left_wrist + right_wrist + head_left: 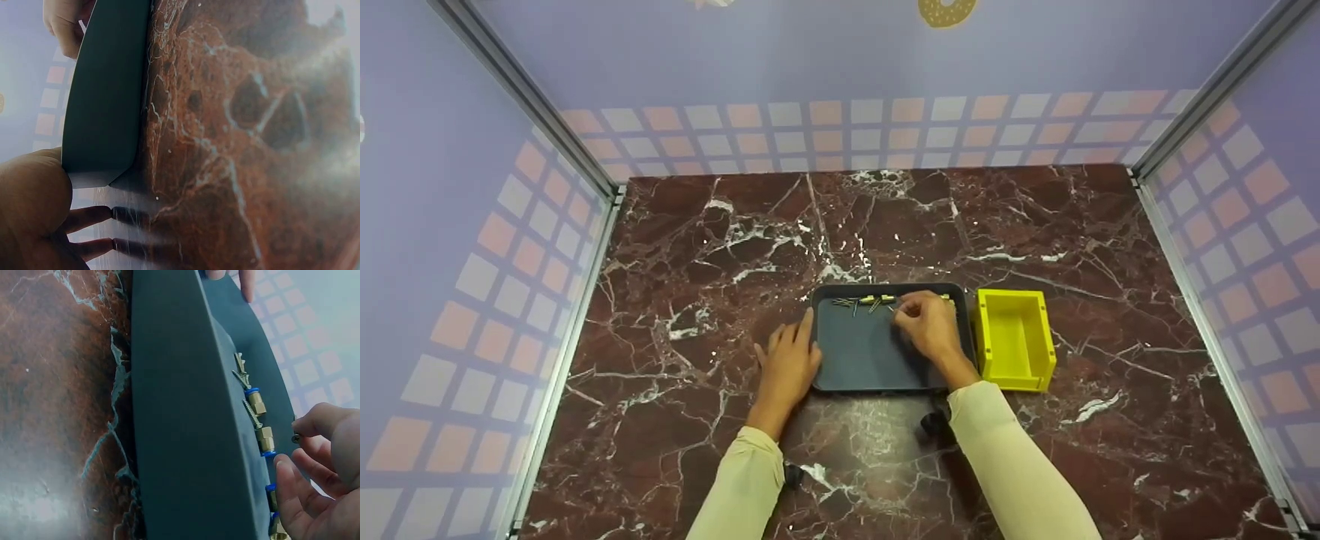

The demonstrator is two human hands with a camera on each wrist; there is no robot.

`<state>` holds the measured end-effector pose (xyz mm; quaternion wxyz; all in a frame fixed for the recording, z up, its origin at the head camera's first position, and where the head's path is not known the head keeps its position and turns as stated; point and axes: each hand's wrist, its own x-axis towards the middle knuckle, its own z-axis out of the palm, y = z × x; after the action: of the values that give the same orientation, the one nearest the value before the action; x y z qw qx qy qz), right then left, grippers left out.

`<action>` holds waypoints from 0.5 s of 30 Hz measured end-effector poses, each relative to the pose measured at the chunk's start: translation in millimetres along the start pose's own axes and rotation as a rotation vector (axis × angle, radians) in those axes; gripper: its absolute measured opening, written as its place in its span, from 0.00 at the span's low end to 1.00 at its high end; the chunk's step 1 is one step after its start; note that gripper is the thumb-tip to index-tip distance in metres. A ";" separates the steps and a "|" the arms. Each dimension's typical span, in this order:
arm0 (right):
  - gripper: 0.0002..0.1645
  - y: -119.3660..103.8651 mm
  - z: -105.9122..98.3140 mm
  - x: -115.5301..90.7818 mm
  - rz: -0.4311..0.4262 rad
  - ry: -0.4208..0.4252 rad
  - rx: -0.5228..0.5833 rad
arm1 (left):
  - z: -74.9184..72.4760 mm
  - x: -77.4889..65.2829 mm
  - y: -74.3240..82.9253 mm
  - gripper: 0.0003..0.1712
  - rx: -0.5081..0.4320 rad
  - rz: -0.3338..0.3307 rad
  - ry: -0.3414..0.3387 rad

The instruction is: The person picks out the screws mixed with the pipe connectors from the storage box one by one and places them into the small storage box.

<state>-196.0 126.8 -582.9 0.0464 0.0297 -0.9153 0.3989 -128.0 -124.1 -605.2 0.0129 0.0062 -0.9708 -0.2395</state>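
A dark shallow tray (870, 352) lies on the marbled table. My left hand (790, 357) rests along its left edge, fingers fairly straight; the left wrist view shows this hand (34, 208) against the tray's corner, with two fingertips on the table. Over the tray's right part, my right hand (931, 324) pinches a small screw (296, 437) between thumb and finger, mostly hidden by the fingertips. Several screws (251, 413) lie along the tray's far side. Among them are brass push-in fittings (265, 440) with blue collars, some partly behind the right hand.
A yellow plastic bin (1012, 337) stands just right of the tray. Purple panels (840, 60) with a checkered band enclose the table at the back and both sides. A small black object (934, 424) shows beside the right sleeve.
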 end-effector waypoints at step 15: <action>0.06 -0.8 -19.2 -8.9 0.043 0.060 0.061 | 0.5 0.0 -1.0 0.36 -0.001 0.004 -0.004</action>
<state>-185.9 140.5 -570.3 0.0644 -0.0008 -0.9013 0.4284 -128.0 -124.7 -606.1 0.0116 0.0038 -0.9708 -0.2397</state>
